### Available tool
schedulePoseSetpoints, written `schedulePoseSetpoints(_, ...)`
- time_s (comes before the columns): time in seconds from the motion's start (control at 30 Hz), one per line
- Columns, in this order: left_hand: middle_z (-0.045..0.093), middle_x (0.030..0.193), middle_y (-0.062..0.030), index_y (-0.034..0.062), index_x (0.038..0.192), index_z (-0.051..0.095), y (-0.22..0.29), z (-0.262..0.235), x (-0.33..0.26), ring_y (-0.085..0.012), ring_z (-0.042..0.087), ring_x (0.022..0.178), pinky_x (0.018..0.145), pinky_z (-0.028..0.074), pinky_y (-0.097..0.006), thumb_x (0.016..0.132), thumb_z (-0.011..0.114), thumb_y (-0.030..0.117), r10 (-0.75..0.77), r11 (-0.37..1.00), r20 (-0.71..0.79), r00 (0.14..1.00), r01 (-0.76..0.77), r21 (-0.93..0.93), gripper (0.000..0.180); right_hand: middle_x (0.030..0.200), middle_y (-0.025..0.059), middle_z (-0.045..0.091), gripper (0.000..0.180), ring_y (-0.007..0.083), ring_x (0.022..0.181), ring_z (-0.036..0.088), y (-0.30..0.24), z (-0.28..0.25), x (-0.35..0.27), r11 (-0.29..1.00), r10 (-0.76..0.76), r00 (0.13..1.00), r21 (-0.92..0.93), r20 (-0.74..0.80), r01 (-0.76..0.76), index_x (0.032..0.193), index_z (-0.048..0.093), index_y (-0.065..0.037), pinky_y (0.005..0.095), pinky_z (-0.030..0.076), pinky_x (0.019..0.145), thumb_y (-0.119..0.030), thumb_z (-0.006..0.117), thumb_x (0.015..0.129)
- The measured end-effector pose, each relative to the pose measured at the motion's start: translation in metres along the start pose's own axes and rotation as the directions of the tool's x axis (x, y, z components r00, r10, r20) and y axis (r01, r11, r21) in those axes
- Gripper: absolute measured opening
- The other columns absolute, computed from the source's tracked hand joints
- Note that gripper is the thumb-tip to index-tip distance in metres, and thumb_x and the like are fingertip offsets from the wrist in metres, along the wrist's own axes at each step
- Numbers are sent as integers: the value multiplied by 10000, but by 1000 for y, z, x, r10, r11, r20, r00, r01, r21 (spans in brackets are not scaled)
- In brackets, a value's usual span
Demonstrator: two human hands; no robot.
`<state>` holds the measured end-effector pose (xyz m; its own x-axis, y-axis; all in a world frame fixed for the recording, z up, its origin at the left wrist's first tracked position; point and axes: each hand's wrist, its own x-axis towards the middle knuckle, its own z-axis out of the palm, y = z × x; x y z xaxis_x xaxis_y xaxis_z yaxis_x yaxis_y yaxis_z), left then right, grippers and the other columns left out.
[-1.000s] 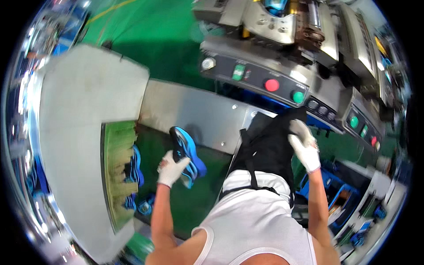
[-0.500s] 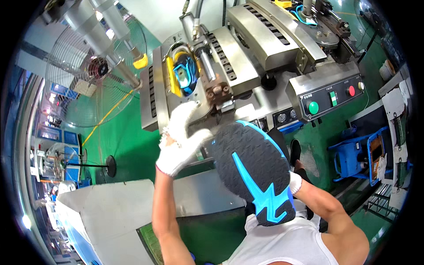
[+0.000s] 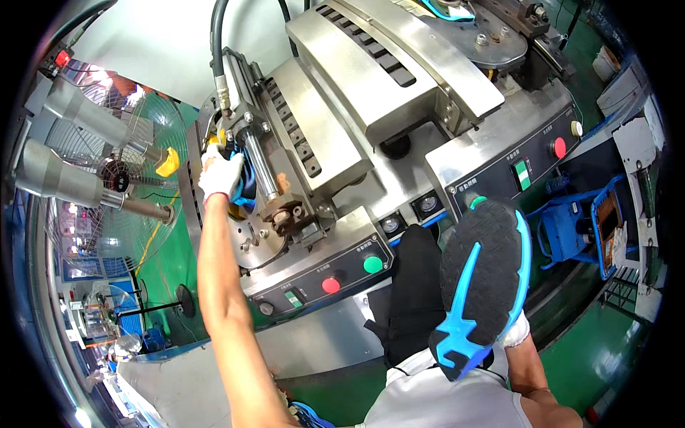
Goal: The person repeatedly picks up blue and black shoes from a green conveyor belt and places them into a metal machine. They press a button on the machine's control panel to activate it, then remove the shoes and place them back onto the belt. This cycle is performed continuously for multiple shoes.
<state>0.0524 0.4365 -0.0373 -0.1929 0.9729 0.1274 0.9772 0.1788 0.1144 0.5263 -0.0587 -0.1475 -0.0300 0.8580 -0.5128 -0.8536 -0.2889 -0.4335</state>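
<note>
The right hand (image 3: pixel 519 332) is gripping a shoe (image 3: pixel 481 278) sole-up, fingers hidden behind it, toe overlapping the control panel (image 3: pixel 492 177) edge in view. The left hand (image 3: pixel 220 175) is reaching to a second shoe (image 3: pixel 247 182) in the machine (image 3: pixel 330 123); whether its fingers are closing, I cannot tell. Wide space is separating both hands.

Two hands (image 3: pixel 221 172) (image 3: pixel 518 332) in white gloves; one black shoe sole (image 3: pixel 492 274) with blue inlays; two long black control panels (image 3: pixel 349 277) (image 3: pixel 497 182); two round green buttons (image 3: pixel 372 265) (image 3: pixel 477 202); two round red buttons (image 3: pixel 330 285) (image 3: pixel 559 148); two rectangular green-and-white switches (image 3: pixel 293 299) (image 3: pixel 523 175); two small round dials (image 3: pixel 390 225) (image 3: pixel 427 204).
</note>
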Motion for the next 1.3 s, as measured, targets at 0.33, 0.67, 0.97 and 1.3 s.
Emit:
schedulePoseSetpoints(0.33, 699, 1272, -192, -28, 1338, 619, -48, -133, -132, -286, 665, 1169, 1066, 497, -394, 892, 812, 195, 138, 893, -431, 892, -300, -335, 534, 1564, 170, 519, 1029, 291, 1264, 651, 9, 33, 19, 1000, -25, 979, 3, 204, 25, 1681, 258, -78, 388, 608, 947, 125, 713, 781)
schedulePoseSetpoints(0.67, 614, 1227, -186, -2, 1222, 598, -153, -85, -479, -356, 629, 1149, 1034, 506, -428, 750, 777, 8, -284, 833, -190, 940, 144, -534, 505, 1059, 66, 713, 369, 171, 893, 706, 10, 222, 80, 798, 23, 942, -574, 336, 185, 1259, 635, -14, 356, 597, 838, -9, 715, 899)
schedulePoseSetpoints(0.97, 613, 1230, -176, 84, 1231, 619, -207, 38, -618, -402, 639, 1110, 934, 526, -521, 751, 856, 177, -344, 918, -18, 939, 332, -215, 543, 1074, 53, 746, 258, 183, 857, 706, 69, 473, 249, 540, 228, 907, -822, 353, 184, 1097, 738, -105, 351, 573, 712, -203, 817, 873)
schedulePoseSetpoints(1.3, 548, 1359, -243, 30, 1312, 567, -221, 63, -642, -461, 588, 1224, 1015, 520, -530, 755, 870, 107, -390, 818, 32, 920, 362, -446, 639, 1310, 213, 728, 649, 281, 1176, 721, 164, 556, 379, -563, -165, 906, -792, 390, 238, 1329, 691, 31, 388, 569, 988, -219, 837, 748)
